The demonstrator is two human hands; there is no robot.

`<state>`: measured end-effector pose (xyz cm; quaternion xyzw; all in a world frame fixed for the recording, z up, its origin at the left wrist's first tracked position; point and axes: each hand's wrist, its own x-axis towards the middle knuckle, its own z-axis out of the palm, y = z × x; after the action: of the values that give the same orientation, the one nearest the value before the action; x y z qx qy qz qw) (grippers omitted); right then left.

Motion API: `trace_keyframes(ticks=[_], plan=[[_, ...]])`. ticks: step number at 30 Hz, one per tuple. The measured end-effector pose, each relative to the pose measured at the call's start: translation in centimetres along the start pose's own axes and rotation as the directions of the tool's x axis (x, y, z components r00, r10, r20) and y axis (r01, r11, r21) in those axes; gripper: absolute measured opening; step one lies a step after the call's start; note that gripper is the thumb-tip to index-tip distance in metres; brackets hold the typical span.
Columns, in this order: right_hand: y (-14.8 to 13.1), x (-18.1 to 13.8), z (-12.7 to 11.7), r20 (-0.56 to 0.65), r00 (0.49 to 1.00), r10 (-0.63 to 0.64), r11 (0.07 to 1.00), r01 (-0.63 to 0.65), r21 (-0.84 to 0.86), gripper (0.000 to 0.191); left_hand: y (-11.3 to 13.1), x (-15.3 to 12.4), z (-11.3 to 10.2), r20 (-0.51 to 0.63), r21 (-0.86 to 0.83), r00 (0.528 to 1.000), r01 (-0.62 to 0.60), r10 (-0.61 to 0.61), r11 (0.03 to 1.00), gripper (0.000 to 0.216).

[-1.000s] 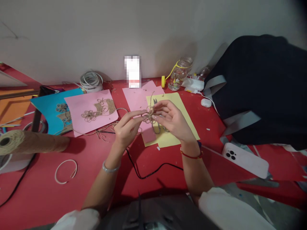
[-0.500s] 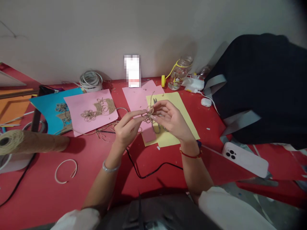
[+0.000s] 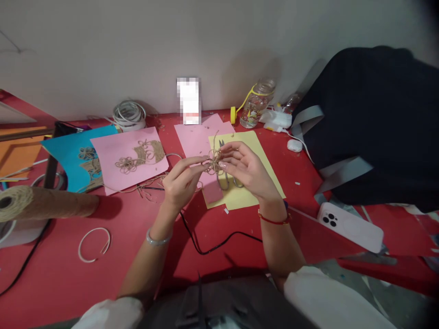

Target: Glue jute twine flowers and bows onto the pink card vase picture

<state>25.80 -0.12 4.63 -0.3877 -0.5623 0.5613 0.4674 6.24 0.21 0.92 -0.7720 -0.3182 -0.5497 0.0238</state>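
Note:
Both my hands are raised above the papers, and a small looped knot of jute twine (image 3: 214, 161) sits between their fingertips. My left hand (image 3: 181, 180) pinches the twine from the left, and my right hand (image 3: 248, 171) holds it from the right. A loose twine end sticks up from the knot. Below my hands, a pair of scissors (image 3: 224, 180) lies on a yellow paper sheet (image 3: 248, 198), partly hidden by my fingers. A pink paper sheet (image 3: 195, 141) lies under the yellow sheet's left edge.
To the left lie a pink sheet (image 3: 116, 178) with a jute flower-and-basket design, a blue sheet (image 3: 58, 146) and a large twine spool (image 3: 44, 203). A phone (image 3: 350, 227) and black bag (image 3: 360, 123) are right. A glass jar (image 3: 257, 105) stands by the wall.
My fingers have shifted slightly around the twine knot, with my left fingers straighter and my right hand a little more open. The knot stays between my hands, and the view has barely moved.

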Motion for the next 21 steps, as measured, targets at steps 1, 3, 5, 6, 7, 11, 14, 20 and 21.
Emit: trace_keyframes(ticks=[1, 3, 5, 6, 7, 11, 14, 20, 21], plan=[[0.0, 0.0, 0.0, -0.004, 1.0, -0.001, 1.0, 0.001, 0.002, 0.034, 0.0, 0.0, 0.0, 0.0, 0.004, 1.0, 0.008, -0.008, 1.0, 0.009], [0.0, 0.1, 0.1, -0.006, 1.0, 0.002, 1.0, -0.002, 0.001, 0.036, 0.0, 0.0, 0.0, 0.009, -0.003, 1.0, 0.021, -0.021, 1.0, 0.008], [0.0, 0.2, -0.1, -0.013, 1.0, 0.002, 1.0, -0.002, -0.003, 0.036, 0.0, 0.0, 0.0, 0.015, -0.027, 0.999, 0.049, -0.048, 0.998, 0.009], [0.1, 0.2, -0.2, -0.025, 1.0, -0.004, 1.0, 0.004, -0.002, 0.034, 0.0, 0.1, 0.0, 0.021, -0.052, 0.997, 0.078, -0.077, 0.996, 0.008], [0.2, 0.3, -0.5, -0.046, 0.999, -0.013, 1.0, 0.013, 0.0, 0.032, 0.0, 0.1, 0.0, 0.037, -0.093, 0.991, 0.129, -0.126, 0.987, 0.008], [0.9, 0.6, -1.9, -0.148, 0.988, -0.041, 0.999, 0.04, -0.015, 0.026, -0.1, 0.1, 0.3, 0.226, -0.385, 0.85, 0.527, -0.476, 0.758, 0.016], [1.8, 0.9, -2.4, -0.128, 0.992, -0.012, 0.999, 0.006, -0.047, 0.026, -0.5, -0.3, 0.6, 0.382, -0.514, 0.676, 0.722, -0.63, 0.463, 0.027], [3.3, 1.7, -3.0, -0.224, 0.973, 0.046, 0.991, -0.072, -0.109, 0.03, -1.8, -1.4, 0.9, 0.422, -0.35, 0.568, 0.821, -0.707, 0.45, 0.024], [3.5, 1.8, -3.4, -0.259, 0.965, 0.047, 0.989, -0.082, -0.125, 0.03, -1.9, -1.6, 1.0, 0.442, -0.274, 0.57, 0.821, -0.693, 0.5, 0.023]])
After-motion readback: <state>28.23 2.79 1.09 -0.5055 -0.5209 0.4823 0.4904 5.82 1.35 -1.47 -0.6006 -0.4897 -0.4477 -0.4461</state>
